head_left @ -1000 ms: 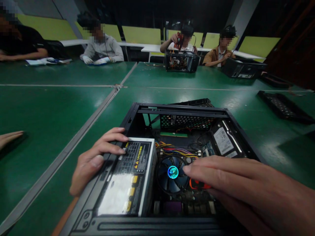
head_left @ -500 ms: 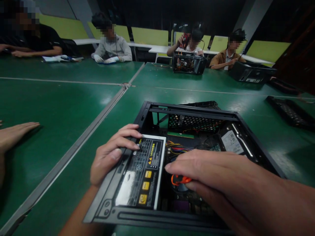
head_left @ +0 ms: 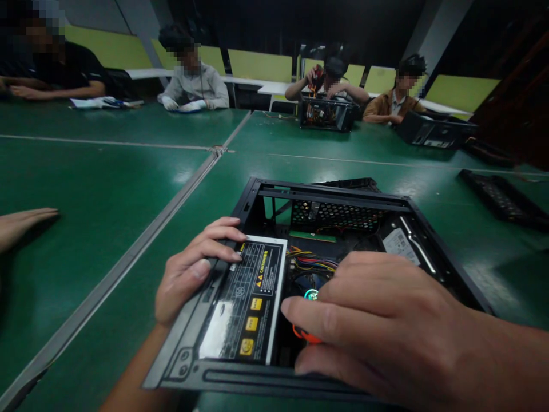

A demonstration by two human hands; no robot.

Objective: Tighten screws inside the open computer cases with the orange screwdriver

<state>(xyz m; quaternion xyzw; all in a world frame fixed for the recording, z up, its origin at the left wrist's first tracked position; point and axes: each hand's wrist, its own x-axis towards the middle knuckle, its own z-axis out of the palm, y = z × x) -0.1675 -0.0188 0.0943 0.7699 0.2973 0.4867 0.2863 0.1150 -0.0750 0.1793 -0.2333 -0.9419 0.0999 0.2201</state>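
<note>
In the head view an open black computer case lies on the table. My left hand wraps around its left edge, fingertips resting on the labelled power supply. Above the board inside, my right hand is closed around an orange-and-black screwdriver; only part of the handle shows, and its tip is hidden. Just behind those fingers is a round cooling fan. Coloured wires run from the power supply, with a green memory stick beyond. A drive with a white label sits at the right.
Another person's hand lies on the green table at left. Black panels lie right. Several people sit across, two behind computer cases. A metal strip runs along a table seam.
My right hand has shifted toward me and turned, its fingers more curled around the screwdriver, uncovering the fan's hub. My left hand stays on the case edge. The other person's hand at left drew back slightly.
</note>
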